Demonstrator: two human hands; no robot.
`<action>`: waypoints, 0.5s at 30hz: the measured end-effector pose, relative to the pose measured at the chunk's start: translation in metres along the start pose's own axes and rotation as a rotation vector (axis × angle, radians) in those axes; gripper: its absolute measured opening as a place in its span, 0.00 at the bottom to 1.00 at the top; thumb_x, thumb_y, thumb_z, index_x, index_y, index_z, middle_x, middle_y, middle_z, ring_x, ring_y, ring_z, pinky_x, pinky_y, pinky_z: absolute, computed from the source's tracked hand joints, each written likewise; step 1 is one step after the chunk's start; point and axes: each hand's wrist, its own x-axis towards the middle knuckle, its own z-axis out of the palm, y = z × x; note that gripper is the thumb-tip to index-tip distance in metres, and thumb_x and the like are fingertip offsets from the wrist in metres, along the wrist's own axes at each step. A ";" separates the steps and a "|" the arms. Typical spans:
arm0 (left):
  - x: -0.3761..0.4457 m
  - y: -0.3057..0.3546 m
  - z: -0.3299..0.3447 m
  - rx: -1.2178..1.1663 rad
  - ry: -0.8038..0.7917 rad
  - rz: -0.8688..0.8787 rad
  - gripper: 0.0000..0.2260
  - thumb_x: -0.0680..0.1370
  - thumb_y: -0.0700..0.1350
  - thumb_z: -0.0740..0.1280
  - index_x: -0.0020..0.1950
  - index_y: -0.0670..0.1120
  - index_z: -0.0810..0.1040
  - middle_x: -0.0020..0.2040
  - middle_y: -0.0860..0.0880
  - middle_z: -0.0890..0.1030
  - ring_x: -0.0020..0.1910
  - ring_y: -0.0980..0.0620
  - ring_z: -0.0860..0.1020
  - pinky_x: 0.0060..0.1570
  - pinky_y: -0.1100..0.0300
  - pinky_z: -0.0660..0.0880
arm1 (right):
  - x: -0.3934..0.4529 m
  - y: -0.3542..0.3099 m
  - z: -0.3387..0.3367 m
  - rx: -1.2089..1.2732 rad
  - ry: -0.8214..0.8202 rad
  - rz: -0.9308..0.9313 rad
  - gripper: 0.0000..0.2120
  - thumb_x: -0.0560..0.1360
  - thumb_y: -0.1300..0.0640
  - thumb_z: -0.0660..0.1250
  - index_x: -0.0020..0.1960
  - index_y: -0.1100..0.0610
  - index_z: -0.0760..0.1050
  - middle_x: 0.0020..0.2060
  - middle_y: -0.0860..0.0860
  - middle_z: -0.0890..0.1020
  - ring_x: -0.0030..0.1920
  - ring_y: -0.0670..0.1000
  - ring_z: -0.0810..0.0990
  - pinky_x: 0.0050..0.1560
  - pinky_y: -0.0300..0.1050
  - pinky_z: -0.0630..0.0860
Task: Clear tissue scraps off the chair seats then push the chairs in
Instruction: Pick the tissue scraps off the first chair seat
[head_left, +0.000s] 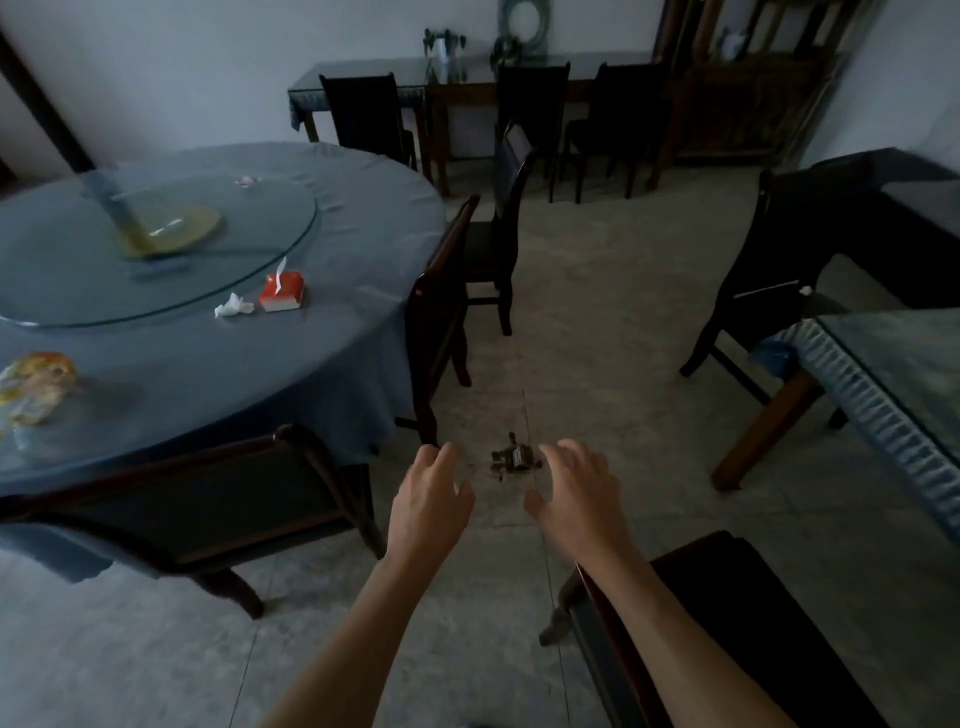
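My left hand (434, 496) and my right hand (574, 493) reach forward side by side over the floor, fingers loosely spread, holding nothing. A dark chair (208, 504) is tucked against the round blue table (337, 332) to the left of my left hand. Another dark chair (441, 306) stands close to the table's right edge, just beyond my left hand. A third chair (506, 208) stands further back, away from the table. A crumpled white tissue (234, 305) lies on the table beside a red tissue box (282, 293). The chair seats are mostly hidden.
Dark debris (511, 460) lies on the tile floor between my hands. A chair (737, 623) sits at the lower right under my right arm. Another chair (769, 270) and a glass-topped table (893, 374) stand at right. A glass turntable (156, 244) tops the round table.
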 end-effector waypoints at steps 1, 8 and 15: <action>0.014 -0.001 0.001 -0.003 -0.011 0.002 0.16 0.75 0.43 0.66 0.62 0.52 0.72 0.55 0.52 0.73 0.49 0.51 0.75 0.41 0.60 0.69 | 0.012 -0.002 0.000 0.006 0.000 0.015 0.32 0.74 0.37 0.60 0.73 0.51 0.63 0.70 0.51 0.67 0.68 0.57 0.66 0.64 0.59 0.70; 0.110 -0.008 0.008 -0.021 -0.077 0.089 0.18 0.74 0.43 0.68 0.62 0.53 0.71 0.53 0.53 0.72 0.49 0.52 0.75 0.40 0.62 0.68 | 0.084 -0.009 0.002 0.042 0.057 0.116 0.38 0.67 0.31 0.51 0.70 0.51 0.67 0.67 0.52 0.69 0.66 0.59 0.68 0.61 0.59 0.71; 0.223 -0.017 0.039 -0.054 -0.139 0.229 0.12 0.72 0.40 0.67 0.54 0.49 0.72 0.49 0.51 0.72 0.42 0.49 0.75 0.35 0.58 0.69 | 0.175 -0.003 0.012 -0.007 0.057 0.278 0.32 0.73 0.39 0.62 0.74 0.50 0.62 0.71 0.51 0.67 0.69 0.57 0.67 0.64 0.58 0.70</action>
